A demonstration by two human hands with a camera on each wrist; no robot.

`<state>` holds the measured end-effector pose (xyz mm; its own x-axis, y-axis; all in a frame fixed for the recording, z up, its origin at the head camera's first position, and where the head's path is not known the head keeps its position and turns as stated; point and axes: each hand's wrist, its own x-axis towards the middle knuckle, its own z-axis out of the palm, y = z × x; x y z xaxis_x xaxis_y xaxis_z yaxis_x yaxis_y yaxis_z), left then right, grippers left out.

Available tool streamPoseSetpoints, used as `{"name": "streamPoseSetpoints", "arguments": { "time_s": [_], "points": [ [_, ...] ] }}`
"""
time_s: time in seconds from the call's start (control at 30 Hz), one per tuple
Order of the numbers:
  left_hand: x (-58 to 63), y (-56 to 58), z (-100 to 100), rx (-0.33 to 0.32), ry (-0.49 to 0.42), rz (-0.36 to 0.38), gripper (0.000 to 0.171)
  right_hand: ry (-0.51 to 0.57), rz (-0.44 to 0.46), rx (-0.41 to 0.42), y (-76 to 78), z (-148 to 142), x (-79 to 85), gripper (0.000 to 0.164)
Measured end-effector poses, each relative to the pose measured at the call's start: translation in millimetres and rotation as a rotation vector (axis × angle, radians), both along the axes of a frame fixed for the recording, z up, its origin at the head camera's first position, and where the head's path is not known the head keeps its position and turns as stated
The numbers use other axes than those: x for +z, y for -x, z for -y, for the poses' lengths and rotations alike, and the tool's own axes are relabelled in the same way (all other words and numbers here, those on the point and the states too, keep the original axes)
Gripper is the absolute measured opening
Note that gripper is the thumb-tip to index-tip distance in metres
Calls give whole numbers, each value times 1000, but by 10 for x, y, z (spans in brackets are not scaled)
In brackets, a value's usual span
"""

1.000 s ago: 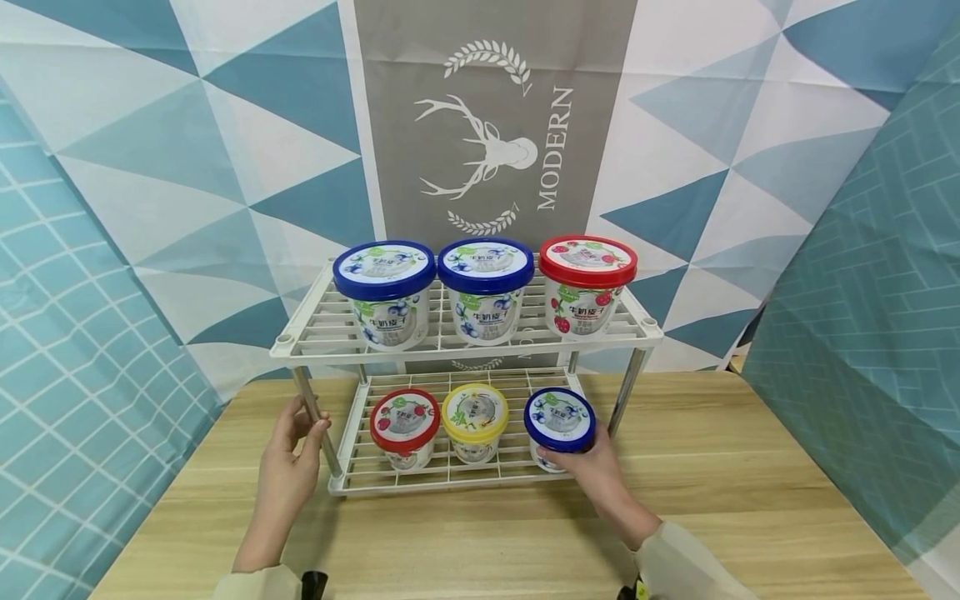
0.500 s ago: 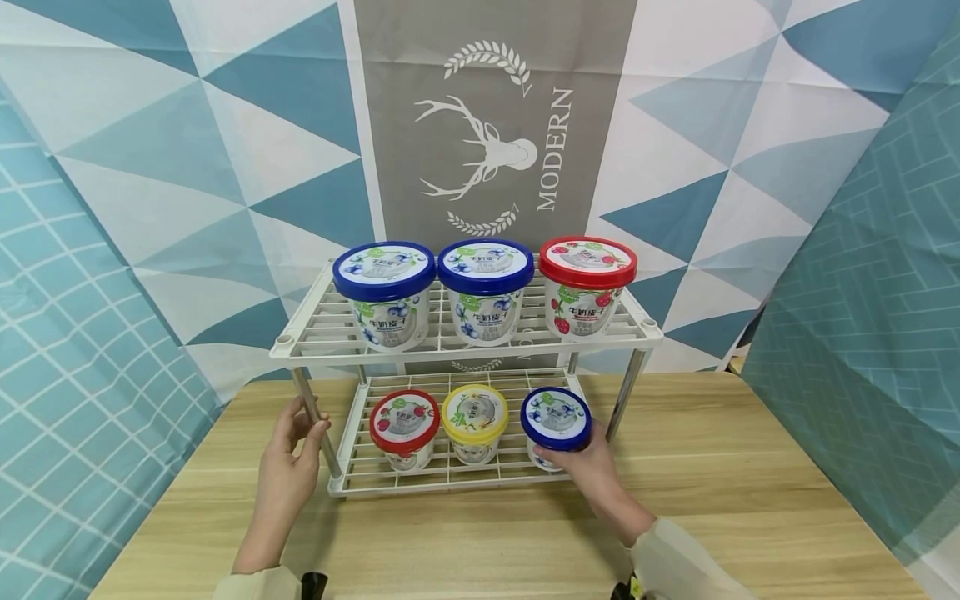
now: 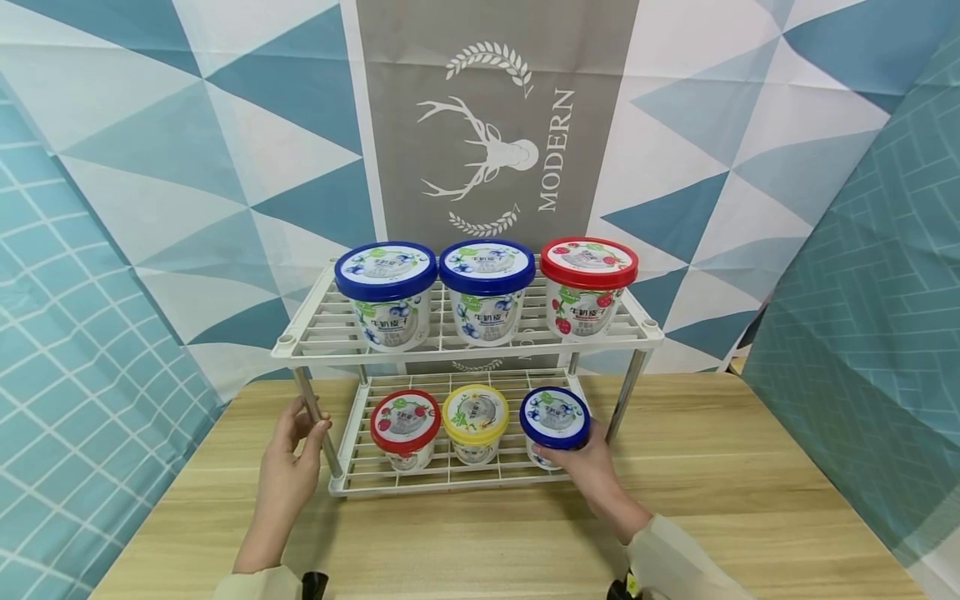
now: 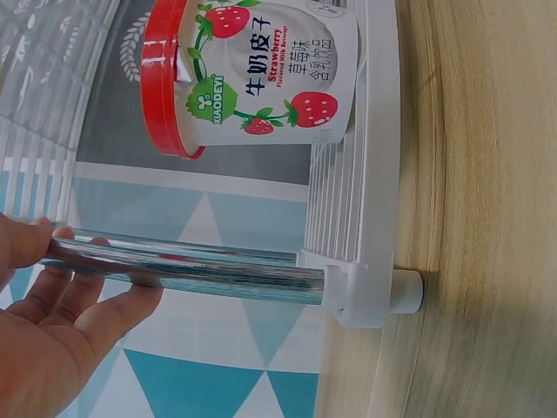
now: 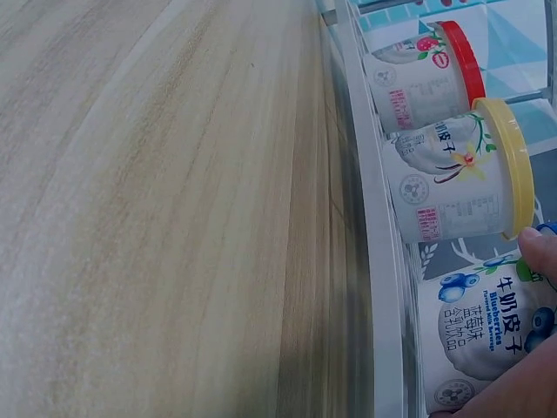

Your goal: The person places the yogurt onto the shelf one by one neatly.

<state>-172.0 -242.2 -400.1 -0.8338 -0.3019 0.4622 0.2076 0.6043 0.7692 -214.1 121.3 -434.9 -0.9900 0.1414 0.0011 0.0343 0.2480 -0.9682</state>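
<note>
On the right of the white rack's lower shelf [image 3: 472, 482] stands a tub with a blue lid [image 3: 555, 414] and blueberry print. My right hand [image 3: 592, 467] grips it from its right side; the right wrist view shows the thumb near the lid of the blueberry tub [image 5: 483, 335]. At the rack's front left, my left hand [image 3: 288, 462] holds the metal post [image 4: 218, 272] between thumb and fingers. Left of the blueberry tub are a yellow-lidded tub [image 3: 476, 417] and a red-lidded strawberry tub [image 3: 405, 423].
Over these, the upper shelf [image 3: 472, 354] carries two larger blue-lidded tubs, left [image 3: 386, 275] and middle [image 3: 486, 271], and a red-lidded one [image 3: 588, 267]. The rack stands on a wooden table [image 3: 465, 542]. A patterned cloth [image 3: 480, 108] hangs behind it.
My right hand and the blue-lidded tub have shifted slightly left, towards the yellow-lidded tub. The left hand has stayed on the post.
</note>
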Motion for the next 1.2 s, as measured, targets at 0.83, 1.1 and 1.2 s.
{"name": "streamPoseSetpoints", "arguments": {
  "time_s": [0.83, 1.1, 1.2],
  "points": [
    [18, -10, -3, 2, -4, 21, 37, 33, -11, 4, 55, 54, -43, 95],
    [15, -5, -1, 0, -4, 31, 37, 52, -1, 3, 61, 61, -61, 94],
    [14, -8, -1, -3, -6, 27, 37, 55, -4, 4, 60, 69, -65, 94]
  ]
}}
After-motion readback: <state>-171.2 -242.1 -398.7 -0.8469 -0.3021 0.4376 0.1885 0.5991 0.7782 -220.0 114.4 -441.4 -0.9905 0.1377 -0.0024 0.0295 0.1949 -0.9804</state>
